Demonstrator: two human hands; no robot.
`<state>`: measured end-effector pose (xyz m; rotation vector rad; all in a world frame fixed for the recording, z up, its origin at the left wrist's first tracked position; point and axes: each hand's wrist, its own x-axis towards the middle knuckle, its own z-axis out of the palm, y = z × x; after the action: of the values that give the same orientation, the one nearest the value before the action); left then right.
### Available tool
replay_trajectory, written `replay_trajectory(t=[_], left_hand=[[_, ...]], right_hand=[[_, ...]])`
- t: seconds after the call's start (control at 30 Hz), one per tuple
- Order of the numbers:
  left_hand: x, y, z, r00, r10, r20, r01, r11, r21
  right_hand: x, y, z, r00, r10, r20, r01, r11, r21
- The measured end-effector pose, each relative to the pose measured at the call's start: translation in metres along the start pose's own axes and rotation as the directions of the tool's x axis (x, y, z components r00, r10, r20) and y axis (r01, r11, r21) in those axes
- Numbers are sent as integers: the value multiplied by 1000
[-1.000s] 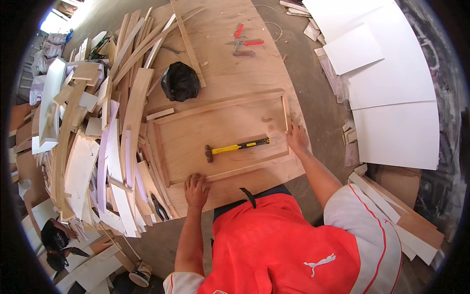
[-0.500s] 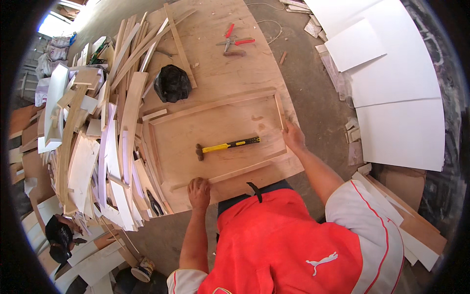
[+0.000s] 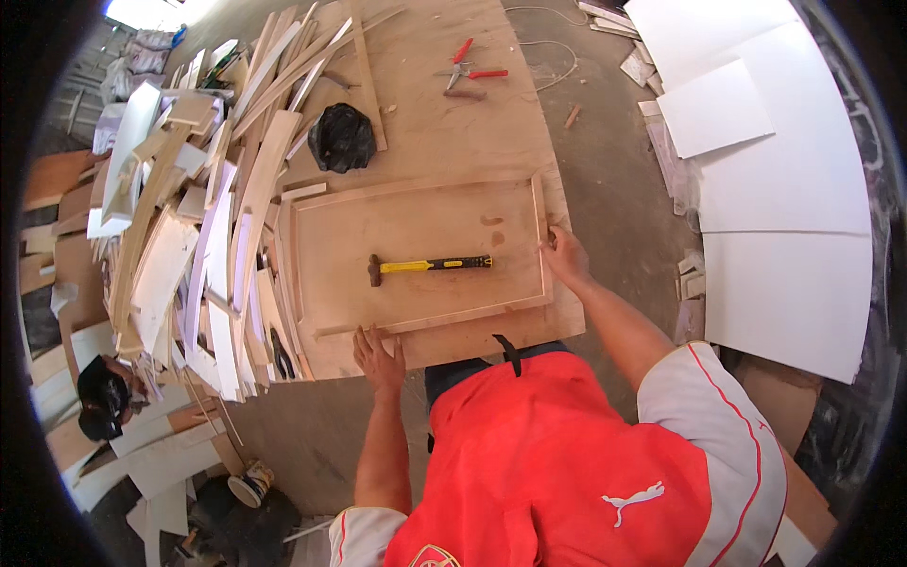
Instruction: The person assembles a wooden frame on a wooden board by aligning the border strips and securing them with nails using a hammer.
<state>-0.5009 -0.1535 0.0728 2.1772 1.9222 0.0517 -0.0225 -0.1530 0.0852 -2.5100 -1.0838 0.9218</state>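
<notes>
Touching the near rail [image 3: 453, 314] of the wooden frame [image 3: 416, 189], the left hand [image 3: 380, 361] spreads its fingers loosely; the right hand [image 3: 565, 255] bends its fingers against the right rail [image 3: 539, 208], though whether they grip it cannot be told. The frame lies flat on the desk [image 3: 444, 132], a hammer [image 3: 431, 266] inside it. Beyond sit a black bag [image 3: 342, 138] and a red-handled tool [image 3: 461, 69]; wood strips [image 3: 269, 161] heap up at the left.

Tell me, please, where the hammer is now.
In the head view, the hammer lies near the picture's middle, inside the wooden frame, its handle pointing toward the right hand.
</notes>
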Motion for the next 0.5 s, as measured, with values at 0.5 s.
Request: replay_trajectory(t=[0.5], left_hand=[[-85, 10, 46, 974, -223, 44, 226, 938, -261]], right_hand=[[-67, 49, -1, 980, -196, -18, 192, 972, -131]])
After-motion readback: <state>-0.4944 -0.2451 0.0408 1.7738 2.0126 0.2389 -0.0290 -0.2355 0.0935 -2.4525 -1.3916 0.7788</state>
